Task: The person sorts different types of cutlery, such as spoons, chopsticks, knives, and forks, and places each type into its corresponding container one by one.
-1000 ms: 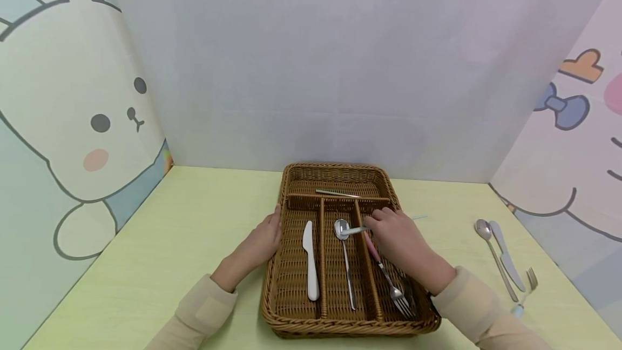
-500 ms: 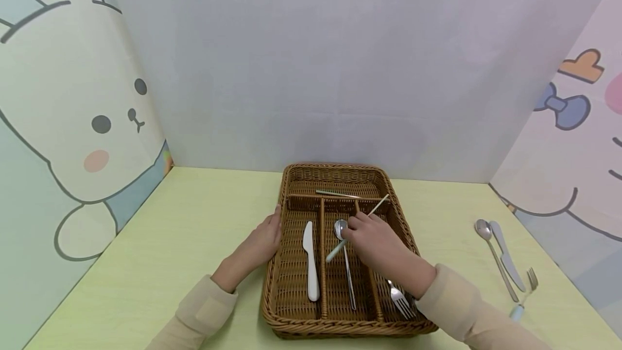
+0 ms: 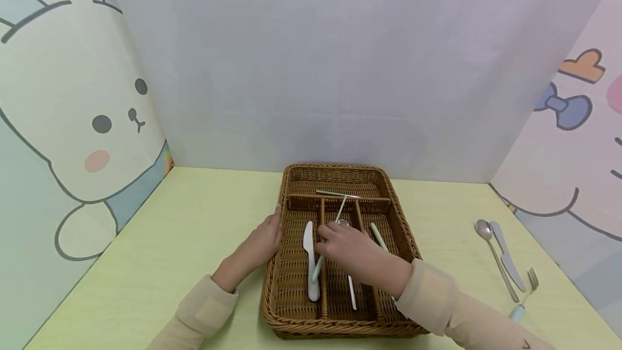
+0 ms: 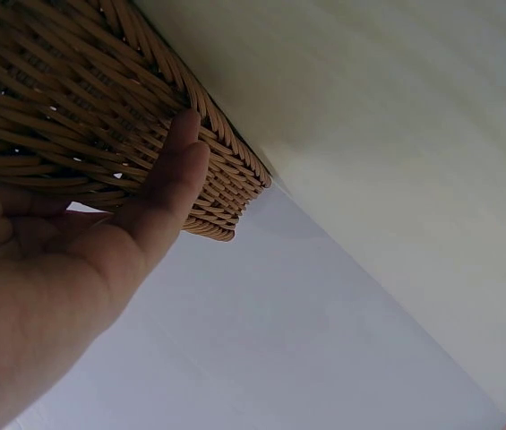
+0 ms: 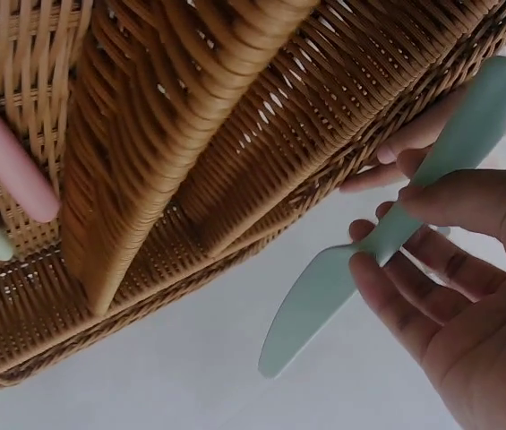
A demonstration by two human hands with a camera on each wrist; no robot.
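Observation:
My right hand (image 3: 357, 253) pinches a pale green knife (image 5: 463, 134) by its handle between thumb and fingers, over the divider of the brown wicker cutlery basket (image 3: 350, 330). In the right wrist view its broad blade points down and to the left. Below it, a white knife (image 3: 313, 289) lies in the left compartment, partly overlapped by the green handle in the head view. A metal spoon (image 3: 352, 295) lies in the middle compartment, mostly hidden by my hand. My left hand (image 3: 258, 243) rests against the basket's left side, fingers extended along the wicker in the left wrist view.
The right compartment holds a pale green handle (image 3: 378, 235) and a pink handle (image 5: 21, 168). A thin utensil (image 3: 335, 194) lies in the back compartment. On the table at right are a spoon (image 3: 495, 258), a knife (image 3: 505, 255) and a fork with a light blue handle (image 3: 518, 313).
My right hand has carried the green knife leftward from the right compartment to the left one, turning it from nearly crosswise to lengthwise. My left hand and the basket stay put.

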